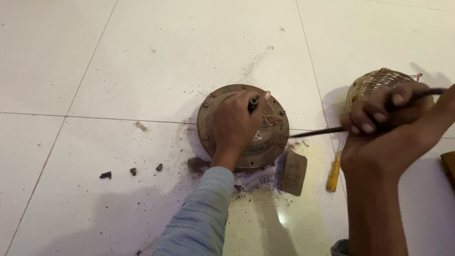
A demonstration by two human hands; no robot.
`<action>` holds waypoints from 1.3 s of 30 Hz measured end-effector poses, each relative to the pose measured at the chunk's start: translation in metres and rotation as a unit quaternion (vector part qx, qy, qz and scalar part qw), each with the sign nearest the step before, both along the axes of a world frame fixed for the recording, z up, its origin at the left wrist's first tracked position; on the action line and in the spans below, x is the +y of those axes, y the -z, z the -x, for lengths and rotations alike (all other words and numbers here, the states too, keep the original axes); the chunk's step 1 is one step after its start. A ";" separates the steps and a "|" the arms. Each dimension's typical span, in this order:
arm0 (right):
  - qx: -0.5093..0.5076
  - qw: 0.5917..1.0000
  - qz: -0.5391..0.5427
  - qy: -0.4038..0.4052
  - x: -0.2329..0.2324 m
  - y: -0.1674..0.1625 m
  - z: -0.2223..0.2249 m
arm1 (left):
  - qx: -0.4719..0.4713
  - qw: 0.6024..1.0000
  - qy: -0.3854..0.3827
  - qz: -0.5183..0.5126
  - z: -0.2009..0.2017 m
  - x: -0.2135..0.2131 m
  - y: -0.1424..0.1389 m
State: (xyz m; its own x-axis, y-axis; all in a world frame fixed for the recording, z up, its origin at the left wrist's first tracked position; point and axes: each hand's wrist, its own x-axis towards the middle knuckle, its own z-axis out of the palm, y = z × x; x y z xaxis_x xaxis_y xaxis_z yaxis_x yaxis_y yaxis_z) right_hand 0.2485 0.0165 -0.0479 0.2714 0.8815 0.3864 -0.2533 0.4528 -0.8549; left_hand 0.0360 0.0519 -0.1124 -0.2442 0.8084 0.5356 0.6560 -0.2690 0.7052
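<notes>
Two hands are busy over a dirty white tile floor (142,57). Nearest, at about 4 o'clock, the right hand (384,118) is shut tight like a fist around a long dark metal rod (317,132); the fingers wrap all the way round it, and no gap shows. The rod's thin tip points toward 9 o'clock and seems to touch the edge of the rusty round motor cover (246,128) or stop just short of it. At about 6 o'clock a blue sleeve (201,213) leads up to the left hand (237,125), which presses flat on top of the cover with the fingers curled over a small black knob (253,103), so this grip is shut too. I think the good way to do this step is to hold the cover still with the left hand, keep the rod low and steady, and push slowly so the tip does not slip off and hit the fingers or the thin copper wires (272,119) just beside them. An orange screwdriver (334,173) and a flat rusty piece (294,173) lie near the cover at 5 o'clock, with brown dust all around. Farther off, at 2 o'clock, behind the right hand, sits a round bundle of pale wire coils (369,83).
</notes>
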 end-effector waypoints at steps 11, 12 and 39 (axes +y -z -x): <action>-0.073 0.997 0.012 -0.001 0.003 0.002 0.025 | -0.005 1.000 -0.003 0.016 0.000 -0.002 -0.003; -0.071 0.997 0.013 0.000 0.003 0.002 0.025 | -0.006 1.000 -0.002 0.018 0.000 -0.002 -0.003; -0.103 0.981 0.122 -0.107 0.002 -0.059 0.039 | -0.016 1.000 0.013 -0.008 0.001 -0.003 -0.007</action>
